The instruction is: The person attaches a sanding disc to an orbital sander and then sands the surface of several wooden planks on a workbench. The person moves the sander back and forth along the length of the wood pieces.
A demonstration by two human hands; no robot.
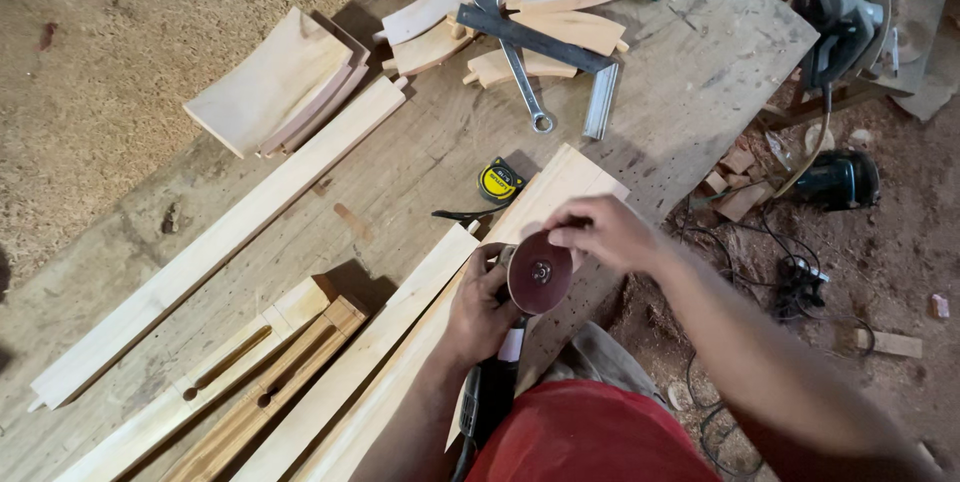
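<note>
Head view: left hand (483,310) grips black angle grinder (492,387) body; right hand (603,233) pinches round reddish sanding disc (540,273) edge above pale planks. Risk: accidental start abrades fingertips; loose disc could fly off.

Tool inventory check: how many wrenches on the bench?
1. The wrench lies at the far end of the bench, across the curved wood pieces. Others could be hidden under that pile.
</note>
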